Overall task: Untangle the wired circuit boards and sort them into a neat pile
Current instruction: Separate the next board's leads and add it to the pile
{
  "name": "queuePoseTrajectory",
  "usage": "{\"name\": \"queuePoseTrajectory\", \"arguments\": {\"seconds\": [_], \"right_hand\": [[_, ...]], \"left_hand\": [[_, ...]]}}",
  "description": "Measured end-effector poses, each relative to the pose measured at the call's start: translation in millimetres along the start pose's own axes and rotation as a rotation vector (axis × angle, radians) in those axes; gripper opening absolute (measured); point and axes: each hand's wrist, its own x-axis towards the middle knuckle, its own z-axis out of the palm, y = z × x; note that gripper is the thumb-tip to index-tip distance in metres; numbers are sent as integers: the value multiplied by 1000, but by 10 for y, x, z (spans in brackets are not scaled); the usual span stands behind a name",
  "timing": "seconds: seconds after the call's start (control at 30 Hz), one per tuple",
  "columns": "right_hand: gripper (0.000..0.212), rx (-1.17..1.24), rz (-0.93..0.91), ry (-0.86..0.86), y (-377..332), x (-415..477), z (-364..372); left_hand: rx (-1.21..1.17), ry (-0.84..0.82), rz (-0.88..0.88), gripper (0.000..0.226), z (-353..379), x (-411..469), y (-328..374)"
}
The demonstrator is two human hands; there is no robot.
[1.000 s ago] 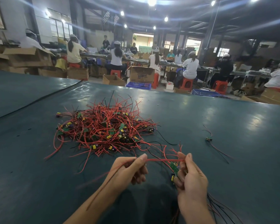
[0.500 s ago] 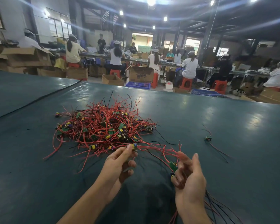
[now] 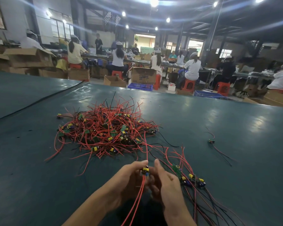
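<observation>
A big tangle of red-wired circuit boards (image 3: 104,131) lies on the green table (image 3: 235,128). In front of it my left hand (image 3: 129,178) pinches one small circuit board (image 3: 145,170) with a yellow capacitor. Its red wires (image 3: 140,199) hang down toward me. My right hand (image 3: 167,185) meets it from the right, thumb up and fingers curled against the same board; both hands are blurred. Just right of my right hand a small group of separated boards (image 3: 189,176) lies on the table, with red and black wires trailing to the lower right.
One loose board with its wires (image 3: 211,141) lies alone at the right. A seam (image 3: 39,101) runs across the table cover at the left. Beyond the far edge, people sit on red stools among cardboard boxes (image 3: 143,75) and blue crates (image 3: 140,86).
My left hand took a board from the tangle's near edge and drew it toward me. My right hand moved left to meet it, and the boards it held now lie beside it.
</observation>
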Motion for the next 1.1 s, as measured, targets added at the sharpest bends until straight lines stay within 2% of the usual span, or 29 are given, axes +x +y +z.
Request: {"name": "queuePoseTrajectory", "arguments": {"seconds": [0.07,0.13,0.27,0.37,0.5,0.63,0.77,0.93,1.0,1.1], "right_hand": [[32,7,-7,-44,9,-24,42],[21,33,11,-6,21,-10,47],[19,101,69,-14,-3,-6,20],[23,121,71,-11,-4,-7,17],[14,140,30,94,-9,11,25],[14,214,-39,188,-23,22,17],[10,162,-75,196,-31,-3,15],[16,70,-136,111,-75,-86,72],[22,68,-119,110,-84,-93,79],[24,115,-30,160,-86,-66,73]], "left_hand": [[74,-24,-12,41,-18,5,-3],[97,-34,-2,49,-60,4,-22],[115,-34,60,54,-80,-50,-53],[154,42,69,55,-29,-61,-13],[0,60,-26,36,6,-25,6],[48,23,82,7,-39,-23,-107],[194,7,202,17,18,-51,-164],[169,150,318,33,82,-75,-164],[174,195,360,37,73,-75,-139],[176,179,425,31,88,-84,-124]]}}
